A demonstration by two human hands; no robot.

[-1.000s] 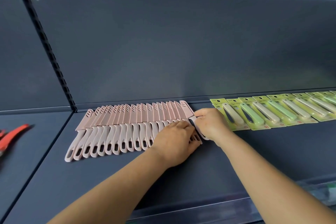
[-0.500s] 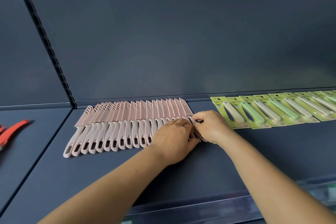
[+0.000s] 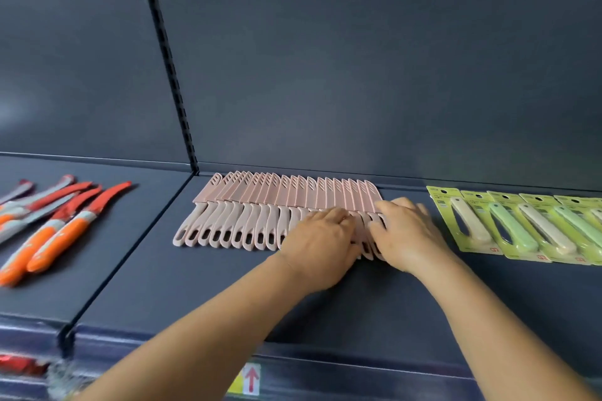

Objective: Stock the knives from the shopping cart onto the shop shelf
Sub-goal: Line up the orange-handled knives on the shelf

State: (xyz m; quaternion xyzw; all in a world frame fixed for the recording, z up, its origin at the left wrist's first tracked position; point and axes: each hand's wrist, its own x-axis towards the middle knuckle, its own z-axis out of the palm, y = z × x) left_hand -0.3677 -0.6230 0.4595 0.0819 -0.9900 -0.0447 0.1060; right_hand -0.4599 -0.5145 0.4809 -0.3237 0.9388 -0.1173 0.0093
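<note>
Nearest: shelf front edge [image 3: 358, 365] w/ a price strip and a red-arrow sticker [image 3: 251, 379]; both forearms reach in over it.

Left hand [image 3: 321, 246] lies palm-down on the handles at the right end of the pink knives [image 3: 277, 205], fingers loosely bent, pressing rather than wrapping; can't tell if it pinches anything underneath. Right hand [image 3: 407, 234] butts against the row's right end, fingers laid over the last couple of handles, thumb side hidden, so can't tell whether it holds one knife or just pushes. The two hands are nearly touching.

Step, as I read it: squaring up the last knives added to the row. To do it well:
- keep left hand flat as a stop so the overlapped stack doesn't fan out leftward
- right hand nudges the end knives left & back till sheath tips line up w/ the rest, near the back panel [image 3: 358, 91]
- slide, don't lift; the sheathed knives are light and overlapped, so one jerk prob. shifts several
- leave the gap to the green carded knives [image 3: 521, 228] on the right; don't knock those cards.

Pink row sits mid-shelf, tips just short of the back panel, running from the slotted upright [image 3: 172, 81] to the hands. Orange-handled knives [image 3: 55, 225] lie loose on the next bay left, well apart. Cart not in view.
</note>
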